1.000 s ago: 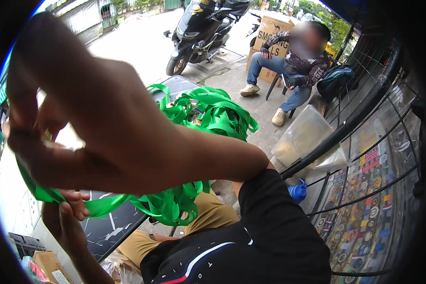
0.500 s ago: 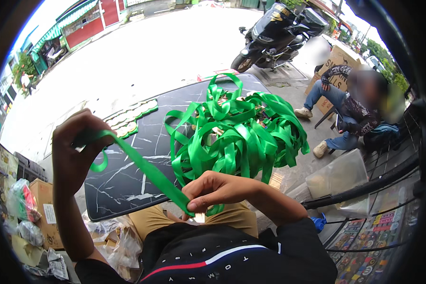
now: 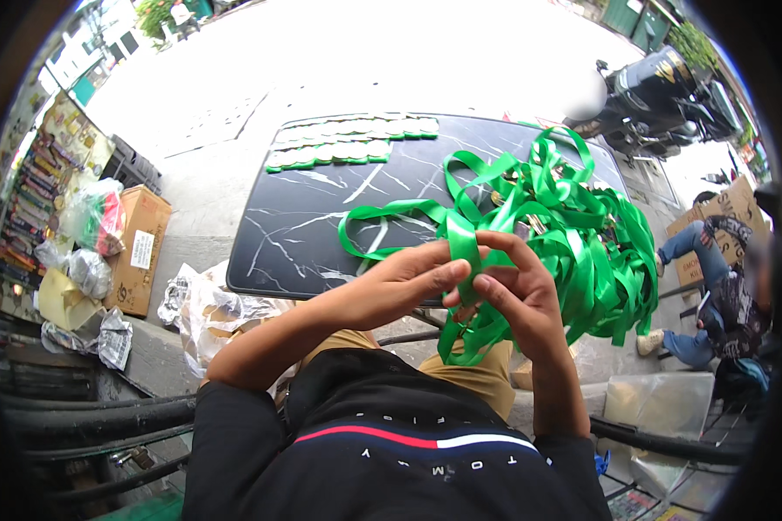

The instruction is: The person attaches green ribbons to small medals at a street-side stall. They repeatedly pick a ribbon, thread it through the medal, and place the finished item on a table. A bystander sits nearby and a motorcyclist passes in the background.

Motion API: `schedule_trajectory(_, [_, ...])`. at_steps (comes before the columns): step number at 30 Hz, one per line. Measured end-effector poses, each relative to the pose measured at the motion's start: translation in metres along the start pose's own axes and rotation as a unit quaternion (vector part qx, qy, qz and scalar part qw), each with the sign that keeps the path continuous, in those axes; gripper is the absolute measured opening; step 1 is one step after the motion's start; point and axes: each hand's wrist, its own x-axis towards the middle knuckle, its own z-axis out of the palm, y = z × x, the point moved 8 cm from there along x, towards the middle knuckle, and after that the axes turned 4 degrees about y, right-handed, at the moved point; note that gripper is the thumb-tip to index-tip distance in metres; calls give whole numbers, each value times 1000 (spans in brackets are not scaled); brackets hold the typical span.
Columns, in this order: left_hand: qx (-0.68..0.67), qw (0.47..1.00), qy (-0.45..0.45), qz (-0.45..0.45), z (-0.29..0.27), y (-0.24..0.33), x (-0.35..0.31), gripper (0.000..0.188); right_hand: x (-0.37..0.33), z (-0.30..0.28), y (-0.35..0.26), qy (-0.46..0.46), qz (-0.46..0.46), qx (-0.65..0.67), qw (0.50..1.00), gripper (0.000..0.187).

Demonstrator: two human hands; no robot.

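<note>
In front of my chest, over the near edge of a table, my left hand (image 3: pixel 413 276) is closed on a green satin ribbon (image 3: pixel 463 239), thumb on top of the band. Close beside it, my right hand (image 3: pixel 521 291) curls its fingers and thumb around the same ribbon. One loop of it stretches left across the tabletop, and another part hangs below my hands. Just beyond my right hand lies a large tangled heap of green ribbons (image 3: pixel 604 252), with small metallic pieces showing among the loops.
The black marble-patterned table (image 3: pixel 321 213) carries rows of small round green-edged pieces (image 3: pixel 330 152) at its far left. Left of it stand a cardboard box (image 3: pixel 139 252) and plastic bags (image 3: pixel 91 217). A seated person (image 3: pixel 725 304) and a parked motorcycle (image 3: pixel 660 100) are at the right.
My left hand has come down and right from its raised position, so both hands meet at the ribbon, which was stretched taut between them. My view has swung left.
</note>
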Motion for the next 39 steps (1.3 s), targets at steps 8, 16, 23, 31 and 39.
schedule_trajectory(8, [62,986,123,98,4,6,-21,23,-33,29,24,61,-53,-18,997,67])
schedule_trajectory(16, [11,984,121,134,-42,65,-52,25,-37,29,88,-38,82,-82,993,48])
schedule_trajectory(23, [-49,991,75,102,-31,58,-45,26,-32,37,92,-102,127,-99,982,19])
schedule_trajectory(31, [53,982,181,-16,-70,5,-35,72,-14,37,46,18,28,47,998,14])
schedule_trajectory(39, [-26,997,-42,-59,-1,-28,-70,54,-3,18,42,34,26,65,997,20])
